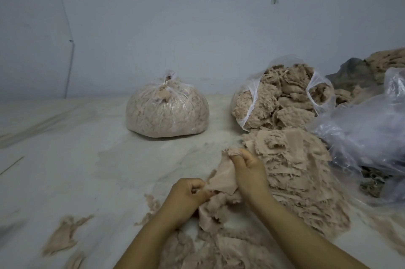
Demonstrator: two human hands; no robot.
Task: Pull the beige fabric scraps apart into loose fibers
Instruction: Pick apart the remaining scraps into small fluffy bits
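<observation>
A beige fabric scrap [223, 177] is stretched between both hands, low in the middle of the view. My left hand [188, 195] pinches its lower left edge with curled fingers. My right hand [248, 170] grips its frayed upper end, just above and to the right. A large pile of beige scraps [300, 172] lies directly right of my hands. Loose pulled fibers [221, 244] are heaped below my forearms.
A tied plastic bag of fibers [167, 107] stands at the back centre. An open bag of fluffy fibers [282, 95] sits at the back right. Crumpled clear plastic [370, 135] covers the right side. Stray fiber tufts [63, 233] lie on the pale floor at lower left.
</observation>
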